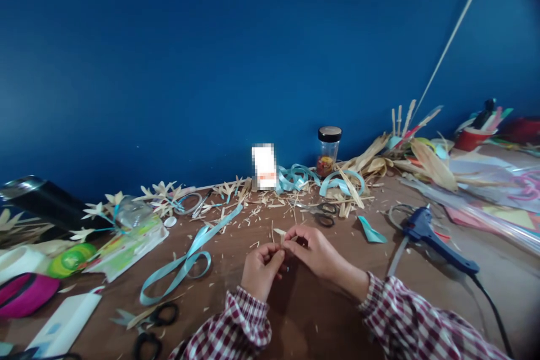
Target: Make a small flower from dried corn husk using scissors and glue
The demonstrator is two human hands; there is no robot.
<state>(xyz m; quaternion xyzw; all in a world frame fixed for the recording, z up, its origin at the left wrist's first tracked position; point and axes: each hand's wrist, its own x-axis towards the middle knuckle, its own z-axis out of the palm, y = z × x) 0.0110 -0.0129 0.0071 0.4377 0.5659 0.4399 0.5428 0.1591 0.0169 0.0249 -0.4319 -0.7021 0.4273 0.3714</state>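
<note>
My left hand [260, 270] and my right hand [314, 250] meet over the middle of the brown table [236, 304]. Both have the fingers pinched together on a small pale straw piece [280, 233] that sticks up between them. Both sleeves are red and white checked. A light blue ribbon [189, 256] lies in a loop to the left of my left hand. Black-handled scissors [154, 326] lie near the front edge, left of my left sleeve.
A blue glue gun [434, 239] with a black cord lies to the right. A second pair of scissors [323, 214], straw flowers [162, 194], curled blue ribbon [304, 177] and a black-lidded jar [328, 152] sit along the blue wall. Packets and a pink pouch [23, 292] crowd the left.
</note>
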